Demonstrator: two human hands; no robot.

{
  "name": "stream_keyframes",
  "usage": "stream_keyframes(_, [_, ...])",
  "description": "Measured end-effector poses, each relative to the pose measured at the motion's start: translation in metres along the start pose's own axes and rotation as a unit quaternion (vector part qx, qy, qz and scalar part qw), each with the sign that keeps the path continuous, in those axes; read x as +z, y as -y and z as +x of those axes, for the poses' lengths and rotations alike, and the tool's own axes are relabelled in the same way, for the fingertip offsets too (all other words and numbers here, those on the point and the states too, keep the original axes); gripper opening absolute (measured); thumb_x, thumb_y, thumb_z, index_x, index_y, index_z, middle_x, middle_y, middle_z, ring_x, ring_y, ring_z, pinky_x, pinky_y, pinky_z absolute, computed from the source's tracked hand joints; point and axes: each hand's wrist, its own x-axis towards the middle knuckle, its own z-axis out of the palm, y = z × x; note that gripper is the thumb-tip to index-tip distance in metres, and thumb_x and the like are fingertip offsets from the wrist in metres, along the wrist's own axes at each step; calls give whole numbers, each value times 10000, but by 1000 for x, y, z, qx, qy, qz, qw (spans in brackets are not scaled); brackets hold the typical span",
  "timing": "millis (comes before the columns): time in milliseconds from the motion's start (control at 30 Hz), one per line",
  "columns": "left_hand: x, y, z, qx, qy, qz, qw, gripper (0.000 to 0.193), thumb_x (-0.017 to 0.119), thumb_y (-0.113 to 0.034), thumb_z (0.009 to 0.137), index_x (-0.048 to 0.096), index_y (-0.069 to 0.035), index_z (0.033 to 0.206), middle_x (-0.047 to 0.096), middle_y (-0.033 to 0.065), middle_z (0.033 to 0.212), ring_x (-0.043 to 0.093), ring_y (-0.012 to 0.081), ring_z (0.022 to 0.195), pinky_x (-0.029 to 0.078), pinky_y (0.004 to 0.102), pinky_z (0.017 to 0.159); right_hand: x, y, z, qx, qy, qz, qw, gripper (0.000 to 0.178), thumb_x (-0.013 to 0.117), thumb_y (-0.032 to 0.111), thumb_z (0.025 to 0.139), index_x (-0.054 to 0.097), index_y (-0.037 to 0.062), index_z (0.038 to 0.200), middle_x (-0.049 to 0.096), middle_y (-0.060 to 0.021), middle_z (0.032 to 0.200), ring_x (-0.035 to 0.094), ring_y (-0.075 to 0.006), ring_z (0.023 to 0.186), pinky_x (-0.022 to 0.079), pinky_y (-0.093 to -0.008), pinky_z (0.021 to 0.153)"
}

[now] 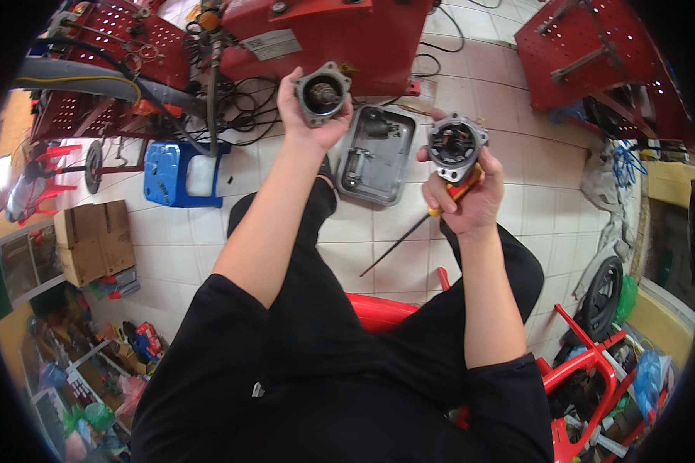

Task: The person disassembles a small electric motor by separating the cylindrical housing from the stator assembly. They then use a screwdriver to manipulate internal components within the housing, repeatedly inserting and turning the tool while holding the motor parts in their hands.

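My left hand [301,127] is closed around a round metal housing [322,94] with bolt lugs on its rim; its open end faces up and shows a worn shaft-like part inside. In my right hand [475,201] is a second metal housing [455,145], with a flanged rim and dark ribbed inner parts. That same hand also grips a screwdriver [454,197] with a red and yellow handle, its long shaft slanting down to the left. The two housings are held apart. Between them on the floor lies a metal tray [398,185] with a cylindrical part [380,123] in it.
A blue plastic stool [166,174] with small parts on top stands at left. Ahead is a red machine cabinet [363,46] with black cables [243,116]. A red perforated stand [594,69] is far right. Cardboard boxes [93,239] and a wheel [601,297] flank me.
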Motion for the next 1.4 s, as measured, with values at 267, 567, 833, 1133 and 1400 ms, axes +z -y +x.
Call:
stream_keyframes(267, [1,-1,-5,-2,24,33,999,325,615,-403,780,647,-109,914,624,110,843,573,245,736,499,307,598,0,2,2,2,46,46,998,736,480,455,814,339,-15,1362,612,-223,922,422,-113,337,402,-280,384])
stream_keyframes(567, [0,-4,-7,15,-10,45,999,348,611,-424,773,640,-108,918,623,113,850,566,249,740,479,314,591,20,-6,-2,-101,-104,-211,967,632,600,219,791,393,15,1352,620,-120,937,497,-64,504,409,-212,455])
stream_keyframes(833, [8,1,-8,22,-33,37,999,344,600,-412,769,627,-100,910,620,93,825,567,218,720,455,300,594,24,-26,0,-232,-96,-420,872,711,692,-23,698,375,-9,1335,597,-83,965,619,-100,735,508,-203,619])
stream_keyframes(1133, [9,20,-9,101,-21,149,983,305,611,-376,792,588,-84,878,627,75,865,623,236,811,504,356,704,7,-13,2,16,-68,-6,998,533,396,427,889,508,11,1203,639,-181,979,402,-108,401,401,-278,468])
stream_keyframes(1400, [2,28,-2,103,-44,147,983,317,583,-377,810,577,-80,919,620,82,889,619,234,829,496,359,716,-6,1,3,-39,-117,-73,990,456,418,438,914,553,35,1080,644,-172,972,405,-115,375,379,-271,430])
